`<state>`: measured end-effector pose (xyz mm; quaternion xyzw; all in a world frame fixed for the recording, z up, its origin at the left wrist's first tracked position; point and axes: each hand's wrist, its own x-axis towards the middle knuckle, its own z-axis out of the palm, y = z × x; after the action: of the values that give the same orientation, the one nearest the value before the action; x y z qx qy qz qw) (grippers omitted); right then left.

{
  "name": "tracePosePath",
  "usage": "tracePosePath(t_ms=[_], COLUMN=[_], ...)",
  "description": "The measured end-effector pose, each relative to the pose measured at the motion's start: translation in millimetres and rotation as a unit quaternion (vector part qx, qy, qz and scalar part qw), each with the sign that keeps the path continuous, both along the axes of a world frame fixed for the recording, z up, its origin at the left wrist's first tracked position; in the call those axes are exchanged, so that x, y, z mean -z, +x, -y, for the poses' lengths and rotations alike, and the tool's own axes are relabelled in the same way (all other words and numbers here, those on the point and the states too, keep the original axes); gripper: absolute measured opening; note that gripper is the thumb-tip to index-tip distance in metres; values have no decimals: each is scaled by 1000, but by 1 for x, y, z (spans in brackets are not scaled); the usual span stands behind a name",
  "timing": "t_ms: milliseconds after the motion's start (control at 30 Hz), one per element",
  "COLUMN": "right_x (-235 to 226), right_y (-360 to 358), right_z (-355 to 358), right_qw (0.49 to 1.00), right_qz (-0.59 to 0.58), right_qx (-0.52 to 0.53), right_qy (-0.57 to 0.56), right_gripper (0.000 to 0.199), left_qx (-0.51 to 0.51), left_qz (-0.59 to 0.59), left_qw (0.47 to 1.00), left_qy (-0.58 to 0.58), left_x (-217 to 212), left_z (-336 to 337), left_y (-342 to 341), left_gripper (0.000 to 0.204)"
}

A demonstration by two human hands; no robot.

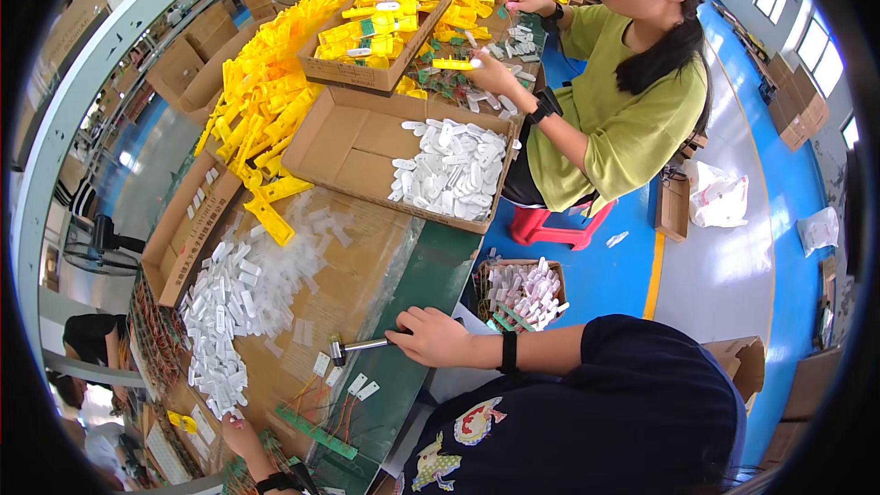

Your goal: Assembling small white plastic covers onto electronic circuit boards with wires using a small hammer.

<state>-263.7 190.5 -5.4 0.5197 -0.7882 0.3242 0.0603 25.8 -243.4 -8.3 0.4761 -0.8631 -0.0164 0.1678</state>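
Observation:
My right hand (431,335) grips the handle of a small hammer (359,346), whose metal head rests on the brown cardboard sheet (367,266) covering the bench. My left hand (240,435), with a dark watch at the wrist, lies low at the bench's near end. Its fingertips are by a white plastic piece (232,416) and a green circuit strip with orange wires (316,431). I cannot tell whether it holds anything. A heap of white plastic housings (220,321) lies just beyond it, and a few loose white tags (359,387) sit near the hammer head.
A co-worker in a green shirt (623,110) sits on a red stool (559,225) and handles yellow parts (454,62). Yellow housings (266,101) fill the bench and boxes. An open carton (348,142) holds white pieces, and a small box of parts (522,293) stands by my arm.

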Motion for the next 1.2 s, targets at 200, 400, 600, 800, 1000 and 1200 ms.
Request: tracePosePath(t_ms=[200, 400, 600, 800, 1000, 1200], right_x=[-1, -3, -28, -8, -4, 13], right_y=[1, 2, 23, 38, 41, 34], right_z=[-1, -1, 23, 51, 45, 44], right_qw=[1000, 1000, 979, 918, 889, 904], right_qz=[-4, 8, 120, 302, 365, 365], right_qx=[8, 9, -115, -232, -260, -186], right_qy=[-2, 7, -115, -111, -96, -120], right_gripper=[28, 29, 32, 18, 15, 14], left_qx=[58, 96, 128, 68, 23, 232], left_qz=[-60, -167, -355, -372, -397, -86], left_qw=[996, 964, 732, 638, 629, 949], left_qy=[22, 183, 567, 670, 668, 195], left_x=[-4, -34, -74, -42, -35, -25], left_z=[-9, -73, -222, -260, -267, -268], left_y=[0, -30, -110, -110, -97, -86], left_gripper=[44, 48, 42, 36, 31, 26])
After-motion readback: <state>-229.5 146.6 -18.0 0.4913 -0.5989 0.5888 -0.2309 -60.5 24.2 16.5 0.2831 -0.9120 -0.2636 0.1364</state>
